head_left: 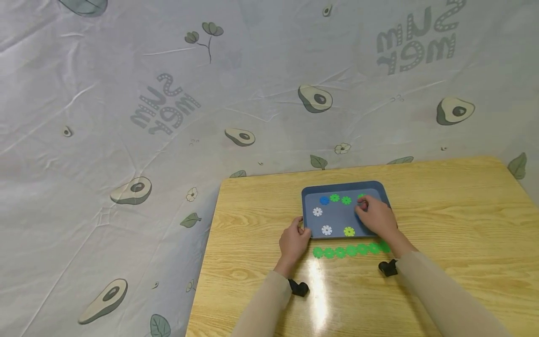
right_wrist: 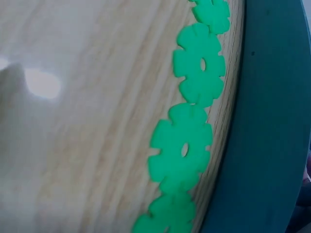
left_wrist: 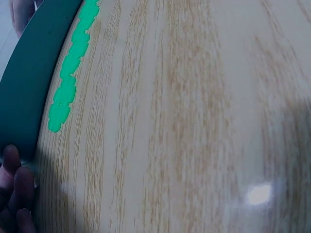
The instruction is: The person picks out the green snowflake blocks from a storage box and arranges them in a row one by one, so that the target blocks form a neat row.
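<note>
A dark blue-grey rectangular tray (head_left: 337, 217) lies on the table with several loose flower-shaped plastic discs in it. My left hand (head_left: 294, 239) grips the tray's near left corner; in the left wrist view its fingers (left_wrist: 23, 187) show beside the tray wall. Over the tray's right part is my right hand (head_left: 376, 216), fingers bent, with the fingertips right at a green disc (head_left: 361, 196); whether they pinch it I cannot tell. In front of the tray runs a chain of joined green discs (head_left: 351, 250), seen close up in the right wrist view.
Inside the tray are a blue disc (head_left: 324, 200), white discs (head_left: 326, 230), a yellow-green disc (head_left: 349, 231) and other green discs (head_left: 346, 200). The wooden table (head_left: 252, 210) meets a printed cloth (head_left: 269, 103) at its back and left.
</note>
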The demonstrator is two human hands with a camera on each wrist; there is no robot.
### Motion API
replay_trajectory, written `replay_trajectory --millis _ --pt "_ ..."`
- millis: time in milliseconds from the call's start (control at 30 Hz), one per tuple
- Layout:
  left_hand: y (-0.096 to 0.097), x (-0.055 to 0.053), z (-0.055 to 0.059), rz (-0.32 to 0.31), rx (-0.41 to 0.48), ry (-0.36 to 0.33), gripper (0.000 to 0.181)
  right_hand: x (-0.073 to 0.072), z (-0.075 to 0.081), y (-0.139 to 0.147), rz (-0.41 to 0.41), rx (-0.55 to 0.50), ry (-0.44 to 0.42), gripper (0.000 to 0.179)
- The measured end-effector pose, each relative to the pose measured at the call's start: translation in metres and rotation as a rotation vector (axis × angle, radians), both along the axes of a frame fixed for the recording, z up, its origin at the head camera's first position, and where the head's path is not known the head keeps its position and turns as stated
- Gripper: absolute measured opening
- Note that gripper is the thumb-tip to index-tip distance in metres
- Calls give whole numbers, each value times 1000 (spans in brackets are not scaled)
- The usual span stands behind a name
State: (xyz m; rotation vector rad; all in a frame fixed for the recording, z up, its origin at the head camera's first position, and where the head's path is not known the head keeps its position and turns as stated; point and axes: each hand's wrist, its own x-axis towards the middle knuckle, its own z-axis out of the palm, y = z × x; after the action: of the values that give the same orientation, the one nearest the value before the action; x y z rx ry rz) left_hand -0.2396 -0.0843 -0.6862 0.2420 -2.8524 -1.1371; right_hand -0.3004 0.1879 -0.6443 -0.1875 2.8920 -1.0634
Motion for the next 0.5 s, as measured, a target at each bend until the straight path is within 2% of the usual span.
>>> replay_trajectory --millis 167,333,500 --pt "0 1 1 -5 -7 -4 49 -13 -1 -8 5 27 -63 42" --pt "0 1 2 -2 -11 10 48 -26 2 -17 22 74 -167 53" --pt "1 2 3 4 1 20 48 -33 6 -25 26 128 -219 59"
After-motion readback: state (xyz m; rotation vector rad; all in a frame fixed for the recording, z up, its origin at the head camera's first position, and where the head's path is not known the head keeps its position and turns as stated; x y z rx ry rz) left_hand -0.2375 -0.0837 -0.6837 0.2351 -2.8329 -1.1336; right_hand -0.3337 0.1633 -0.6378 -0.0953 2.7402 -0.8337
